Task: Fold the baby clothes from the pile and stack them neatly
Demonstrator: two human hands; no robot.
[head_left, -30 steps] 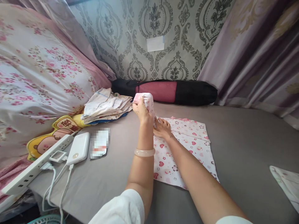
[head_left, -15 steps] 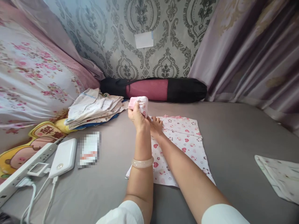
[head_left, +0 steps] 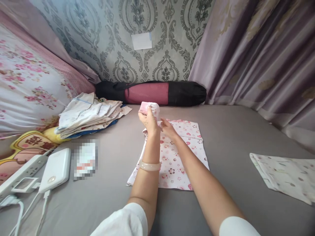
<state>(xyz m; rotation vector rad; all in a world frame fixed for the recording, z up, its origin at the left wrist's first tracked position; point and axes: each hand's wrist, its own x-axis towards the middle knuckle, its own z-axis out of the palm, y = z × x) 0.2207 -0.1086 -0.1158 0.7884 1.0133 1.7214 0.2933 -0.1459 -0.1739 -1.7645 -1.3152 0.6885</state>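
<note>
A white garment point(head_left: 172, 164) with a pink and brown print lies spread on the grey bed sheet. My left hand point(head_left: 149, 122), with a pale bangle on its wrist, is closed around the garment's pink-cuffed end point(head_left: 145, 107) and holds it up above the sheet. The thumb presses on the near side of the cuff. Just right of it, my right hand point(head_left: 168, 128) is over the upper part of the garment, its fingers loosely apart and partly hidden behind my left hand.
A stack of folded clothes point(head_left: 86, 114) sits at the back left. Nearer are a white power bank point(head_left: 55, 170), a power strip point(head_left: 23, 175) with cables and a blurred packet point(head_left: 86, 159). A black and pink rolled bag point(head_left: 147, 93) lies along the wall; a folded cloth point(head_left: 285, 175) is at right.
The camera view has shifted right. My left hand keeps its hold on the cuffed end, which has turned slightly. My right hand has lifted a little from the garment, its fingers loosening.
</note>
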